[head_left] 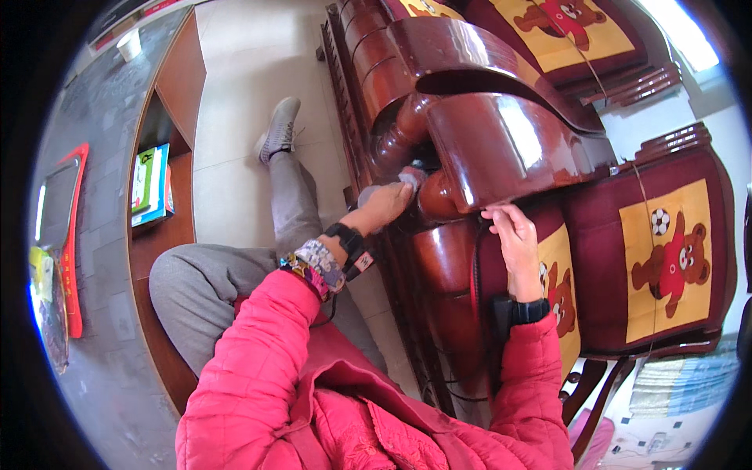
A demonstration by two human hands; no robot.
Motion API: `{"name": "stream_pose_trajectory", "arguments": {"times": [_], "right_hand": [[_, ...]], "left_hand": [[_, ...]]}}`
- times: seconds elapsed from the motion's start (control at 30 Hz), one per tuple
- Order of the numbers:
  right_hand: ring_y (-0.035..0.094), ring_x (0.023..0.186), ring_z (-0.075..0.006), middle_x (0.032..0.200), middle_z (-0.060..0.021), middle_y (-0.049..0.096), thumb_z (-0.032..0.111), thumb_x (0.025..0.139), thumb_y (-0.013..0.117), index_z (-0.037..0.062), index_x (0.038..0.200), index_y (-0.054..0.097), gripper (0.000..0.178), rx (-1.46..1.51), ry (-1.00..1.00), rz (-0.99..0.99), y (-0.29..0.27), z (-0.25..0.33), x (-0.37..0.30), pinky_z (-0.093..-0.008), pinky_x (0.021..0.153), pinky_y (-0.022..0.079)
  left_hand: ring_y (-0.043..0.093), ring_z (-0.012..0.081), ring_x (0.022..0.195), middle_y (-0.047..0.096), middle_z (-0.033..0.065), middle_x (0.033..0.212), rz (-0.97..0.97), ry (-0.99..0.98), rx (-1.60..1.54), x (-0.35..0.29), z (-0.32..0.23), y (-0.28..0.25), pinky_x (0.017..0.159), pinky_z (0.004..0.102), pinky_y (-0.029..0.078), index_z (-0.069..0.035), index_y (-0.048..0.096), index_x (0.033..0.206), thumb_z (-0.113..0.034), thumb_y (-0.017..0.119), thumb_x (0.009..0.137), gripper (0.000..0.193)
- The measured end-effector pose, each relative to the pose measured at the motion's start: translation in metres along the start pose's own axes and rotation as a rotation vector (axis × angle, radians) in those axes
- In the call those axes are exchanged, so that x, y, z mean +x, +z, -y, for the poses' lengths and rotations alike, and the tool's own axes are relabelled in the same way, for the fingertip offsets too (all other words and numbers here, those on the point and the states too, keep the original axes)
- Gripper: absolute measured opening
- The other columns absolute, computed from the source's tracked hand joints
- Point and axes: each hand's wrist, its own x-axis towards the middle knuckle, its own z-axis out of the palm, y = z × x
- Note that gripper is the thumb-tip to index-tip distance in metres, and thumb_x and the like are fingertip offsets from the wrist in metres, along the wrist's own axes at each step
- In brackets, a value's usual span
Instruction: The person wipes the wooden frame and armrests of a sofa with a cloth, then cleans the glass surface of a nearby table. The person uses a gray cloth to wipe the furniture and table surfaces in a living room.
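A dark red, glossy wooden sofa with a broad curved armrest stands in front of me. My left hand reaches into the gap under the armrest, beside the turned wooden post. Its fingers are closed on a crumpled pale cloth, pressed against the wood there; part of the cloth is hidden by the hand. My right hand is at the armrest's lower edge, its fingertips against the rim and its fingers loosely bent, with nothing seen in it.
Maroon seat cushions with yellow bear panels cover the sofa. To my left stands a low table with books on its shelf, a red-edged tray and a white cup. My outstretched leg lies between table and sofa.
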Motion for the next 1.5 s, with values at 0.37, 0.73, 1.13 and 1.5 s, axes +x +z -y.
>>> {"name": "stream_pose_trajectory", "arguments": {"times": [0.37, 0.73, 1.13, 1.5], "right_hand": [[0.049, 0.066, -0.0065, 0.076, 0.0001, 0.057, 0.004, 0.083, 0.049, -0.0006, 0.087, 0.058, 0.01, -0.029, -0.078, -0.116, 0.002, -0.007, -0.001, -0.0224, 0.062, 0.043], [0.049, 0.101, -0.0204, 0.113, -0.0077, 0.052, 0.005, 0.078, 0.058, 0.0001, 0.113, 0.048, 0.037, -0.052, 0.002, -0.186, -0.001, -0.015, -0.02, -0.0326, 0.086, 0.04], [0.048, 0.102, -0.0199, 0.115, -0.0065, 0.05, 0.009, 0.08, 0.059, 0.0021, 0.118, 0.045, 0.042, 0.857, 0.474, -0.421, -0.028, -0.074, -0.062, -0.0323, 0.086, 0.04], [0.05, 0.1, -0.0189, 0.111, -0.007, 0.053, 0.003, 0.077, 0.06, 0.0012, 0.117, 0.046, 0.042, 0.294, 0.167, -0.254, -0.002, -0.012, -0.029, -0.0315, 0.085, 0.04]], "left_hand": [[0.058, 0.0388, 0.075, 0.059, 0.0218, 0.076, -0.249, -0.13, -0.053, 0.001, 0.043, -0.077, 0.065, 0.0449, 0.046, -0.002, 0.061, 0.076, -0.026, 0.048, 0.083, 0.028], [0.049, 0.0374, 0.104, 0.054, 0.0233, 0.108, 0.236, 0.169, -0.712, 0.085, -0.018, -0.007, 0.087, 0.0392, 0.04, -0.003, 0.051, 0.111, -0.025, 0.037, 0.088, 0.035], [0.05, 0.0315, 0.107, 0.054, 0.0189, 0.112, 0.285, 0.102, -0.109, 0.108, 0.008, 0.024, 0.086, 0.035, 0.042, -0.008, 0.05, 0.117, -0.017, 0.038, 0.087, 0.034], [0.052, 0.0303, 0.103, 0.054, 0.0181, 0.11, 0.33, 0.169, -0.011, 0.096, 0.021, 0.022, 0.081, 0.0355, 0.044, -0.007, 0.05, 0.116, -0.01, 0.036, 0.085, 0.034]]}}
